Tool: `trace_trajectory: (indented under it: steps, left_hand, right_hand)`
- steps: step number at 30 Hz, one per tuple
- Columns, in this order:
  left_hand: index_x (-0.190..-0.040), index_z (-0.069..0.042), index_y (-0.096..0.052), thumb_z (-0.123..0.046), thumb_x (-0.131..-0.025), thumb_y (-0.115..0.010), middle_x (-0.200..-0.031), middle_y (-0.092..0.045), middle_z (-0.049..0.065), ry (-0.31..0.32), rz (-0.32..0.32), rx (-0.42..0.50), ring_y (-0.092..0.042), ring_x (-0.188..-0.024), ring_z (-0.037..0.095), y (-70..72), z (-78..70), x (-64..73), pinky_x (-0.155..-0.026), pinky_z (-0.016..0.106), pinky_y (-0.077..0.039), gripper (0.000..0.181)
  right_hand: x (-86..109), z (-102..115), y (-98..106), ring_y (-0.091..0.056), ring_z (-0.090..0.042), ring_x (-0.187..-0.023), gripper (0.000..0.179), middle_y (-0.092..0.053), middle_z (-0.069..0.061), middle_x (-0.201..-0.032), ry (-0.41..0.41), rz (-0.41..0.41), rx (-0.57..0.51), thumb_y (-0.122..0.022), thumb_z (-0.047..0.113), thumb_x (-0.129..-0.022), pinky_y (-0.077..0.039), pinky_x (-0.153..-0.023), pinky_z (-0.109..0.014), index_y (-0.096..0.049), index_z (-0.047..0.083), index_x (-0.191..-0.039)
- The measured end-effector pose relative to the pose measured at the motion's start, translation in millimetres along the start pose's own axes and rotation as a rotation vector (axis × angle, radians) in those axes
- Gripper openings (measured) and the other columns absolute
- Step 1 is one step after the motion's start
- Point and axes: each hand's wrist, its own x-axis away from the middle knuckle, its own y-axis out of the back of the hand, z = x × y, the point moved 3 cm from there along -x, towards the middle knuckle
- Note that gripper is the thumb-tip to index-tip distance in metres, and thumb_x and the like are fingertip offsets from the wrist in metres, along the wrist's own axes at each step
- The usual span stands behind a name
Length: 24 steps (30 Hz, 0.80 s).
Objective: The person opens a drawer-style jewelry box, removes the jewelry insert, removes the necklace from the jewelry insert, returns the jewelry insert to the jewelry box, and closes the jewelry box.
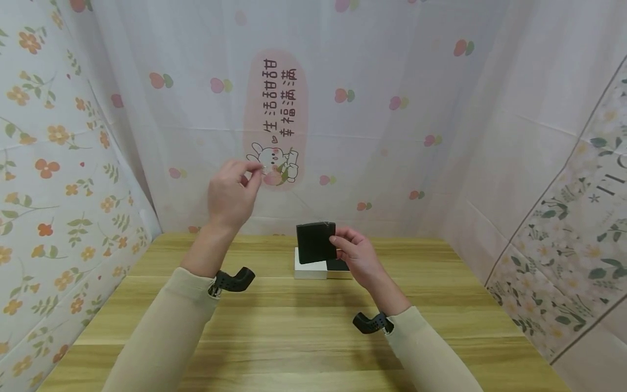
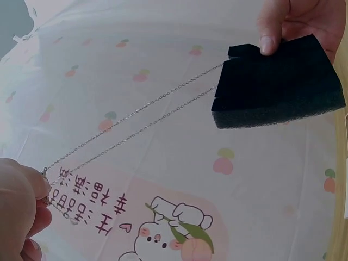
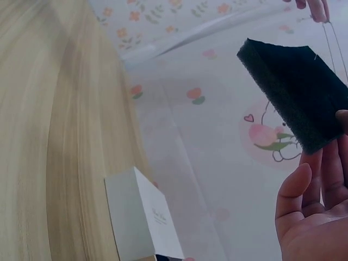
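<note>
My left hand (image 1: 232, 190) is raised and pinches the end of a thin silver necklace chain (image 2: 130, 115) between thumb and fingertips. Two strands stretch from there to the slotted edge of a black foam pad (image 2: 277, 81), and a short tail hangs below the fingers. In the head view, my right hand (image 1: 360, 258) grips that pad (image 1: 315, 243) at its right edge, thumb on the near face. The pad is held up above a small white box (image 1: 311, 270), overlapping it in this view.
Beside the white box sits a box part with a dark inside (image 1: 338, 265), partly behind the right hand. Both stand near the back of the wooden table (image 1: 274, 337). A printed curtain (image 1: 392, 65) hangs behind, with patterned cloth on both sides.
</note>
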Motion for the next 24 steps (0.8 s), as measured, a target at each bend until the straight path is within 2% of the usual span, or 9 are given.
trace_trajectory:
  steps: [9,17,24]
  left_hand:
    - [-0.111,0.001,-0.083,-0.012,-0.107,-0.071,-0.106,-0.079,0.019,0.054,-0.011,-0.006,-0.067,-0.075,0.032,4.0,2.6,-2.6,-0.068,0.019,-0.043,0.018]
    - [-0.112,0.002,-0.083,-0.011,-0.106,-0.072,-0.106,-0.078,0.019,0.065,0.003,0.045,-0.065,-0.073,0.030,6.7,4.5,-1.1,-0.065,0.009,-0.038,0.017]
    - [-0.108,0.003,-0.084,-0.007,-0.104,-0.073,-0.104,-0.080,0.020,0.060,0.012,0.058,-0.065,-0.072,0.030,11.0,9.9,2.6,-0.066,0.008,-0.037,0.015]
  right_hand:
    - [0.2,-1.9,2.7,-0.060,-0.018,-0.094,0.018,-0.068,0.005,-0.104,-0.007,-0.010,-0.014,-0.063,0.009,-0.111,-0.052,-0.082,-0.025,-0.073,0.022,-0.102]
    - [-1.2,0.6,4.3,-0.062,-0.018,-0.095,0.013,-0.070,0.004,-0.107,0.004,-0.016,-0.014,-0.063,0.012,-0.111,-0.054,-0.083,-0.025,-0.073,0.018,-0.109]
    - [-2.4,3.4,5.0,-0.066,-0.017,-0.097,0.014,-0.072,0.005,-0.109,0.015,-0.014,-0.035,-0.063,0.012,-0.111,-0.055,-0.084,-0.026,-0.075,0.020,-0.109]
